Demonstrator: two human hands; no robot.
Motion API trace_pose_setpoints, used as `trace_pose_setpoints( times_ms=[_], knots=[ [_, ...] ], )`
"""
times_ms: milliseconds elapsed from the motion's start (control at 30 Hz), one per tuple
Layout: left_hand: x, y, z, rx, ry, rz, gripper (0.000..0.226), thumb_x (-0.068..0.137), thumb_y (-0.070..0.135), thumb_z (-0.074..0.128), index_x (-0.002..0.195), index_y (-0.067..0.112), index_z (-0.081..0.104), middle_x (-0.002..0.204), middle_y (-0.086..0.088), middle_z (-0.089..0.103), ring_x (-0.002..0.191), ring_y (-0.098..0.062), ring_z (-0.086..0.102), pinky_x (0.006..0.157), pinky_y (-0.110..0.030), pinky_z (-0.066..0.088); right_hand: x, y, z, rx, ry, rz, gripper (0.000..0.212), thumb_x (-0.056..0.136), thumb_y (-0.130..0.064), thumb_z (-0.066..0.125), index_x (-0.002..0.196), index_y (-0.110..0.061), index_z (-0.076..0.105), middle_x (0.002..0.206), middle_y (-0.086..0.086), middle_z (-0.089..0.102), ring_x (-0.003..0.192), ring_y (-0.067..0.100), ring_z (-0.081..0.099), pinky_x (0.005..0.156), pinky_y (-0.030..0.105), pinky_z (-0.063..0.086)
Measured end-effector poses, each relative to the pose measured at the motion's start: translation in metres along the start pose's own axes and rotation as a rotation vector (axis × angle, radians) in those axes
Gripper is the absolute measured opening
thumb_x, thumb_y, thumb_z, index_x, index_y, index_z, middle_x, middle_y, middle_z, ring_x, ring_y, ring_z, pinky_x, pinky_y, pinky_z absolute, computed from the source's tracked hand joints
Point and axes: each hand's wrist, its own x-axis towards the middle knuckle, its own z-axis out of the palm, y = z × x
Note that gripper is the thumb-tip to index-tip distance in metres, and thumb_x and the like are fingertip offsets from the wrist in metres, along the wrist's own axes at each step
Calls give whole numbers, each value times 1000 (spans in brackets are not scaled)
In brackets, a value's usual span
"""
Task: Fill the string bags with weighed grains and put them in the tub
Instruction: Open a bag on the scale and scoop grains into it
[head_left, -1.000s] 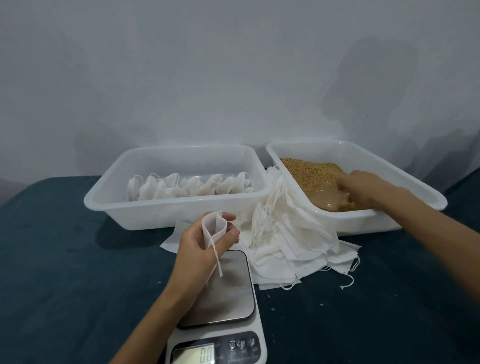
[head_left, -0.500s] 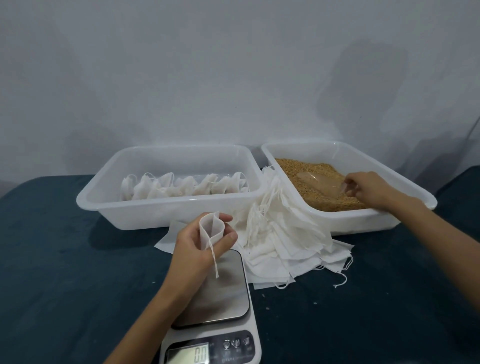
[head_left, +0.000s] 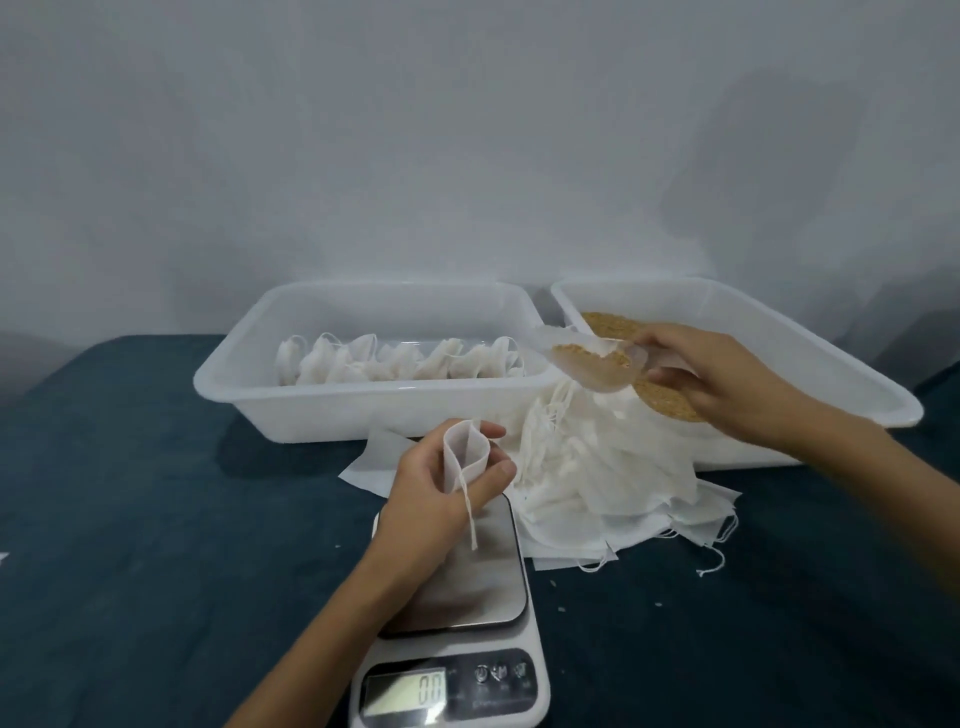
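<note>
Scale: the white digital kitchen scale with a steel plate is sitting at the bottom centre, its display reading zero, ready for a bag.
Left hand: the left hand is hovering over the plate, thumb and fingers pinching a small white drawstring bag, apparently propping its mouth open for pouring.
Spare bags: a heap of empty white fabric bags is lying just right of centre.
Right hand: the right hand is gripping a clear plastic scoop loaded with brown grain, fingers curled round its handle.
Tubs: the white plastic tub at centre is holding filled bags; the white plastic tub at right is holding loose grain.
</note>
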Motion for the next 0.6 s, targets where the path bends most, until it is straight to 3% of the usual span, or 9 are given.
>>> trace_pose_setpoints(
  times_ms=[133, 267, 333, 467, 600],
  knots=[
    [-1, 0, 1, -20, 0, -19, 22, 89, 23, 77, 109, 20, 71, 92, -3, 73, 90, -12, 69, 79, -23, 56, 4, -32, 3, -48, -72, -139, 33, 93, -6, 66, 114, -31, 62, 113, -29, 59, 106, -17, 50, 92, 3, 33],
    [-2, -1, 0, -21, -2, -20, 18, 86, 27, 78, 100, 18, 71, 94, -6, 73, 87, -12, 69, 75, -22, 56, 9, -40, 3, -224, -38, -228, 39, 89, -9, 71, 119, -32, 60, 115, -18, 60, 102, 0, 46, 94, 31, 40],
    [-2, -1, 0, -35, 4, -28, 17, 87, 26, 78, 103, 24, 72, 99, -8, 74, 91, -14, 71, 75, -23, 58, 9, -39, 1, -296, -43, -248, 43, 88, -8, 72, 121, -33, 58, 117, -15, 60, 105, 10, 51, 96, 39, 44],
    [-2, -2, 0, -32, 12, -53, 23, 87, 29, 78, 108, 23, 72, 102, -7, 72, 95, -18, 73, 79, -46, 63, 11, -36, -3, -402, -7, -325, 49, 80, -2, 79, 119, -26, 62, 111, -7, 65, 96, 23, 59, 98, 37, 39],
    [-2, -1, 1, -8, 24, -68, 24, 84, 32, 78, 106, 26, 71, 100, -8, 71, 89, -18, 70, 78, -44, 62, 14, -37, -6, -469, 30, -372, 51, 78, -2, 80, 118, -27, 62, 106, -6, 65, 97, 19, 56, 106, 45, 37]
  ],
)
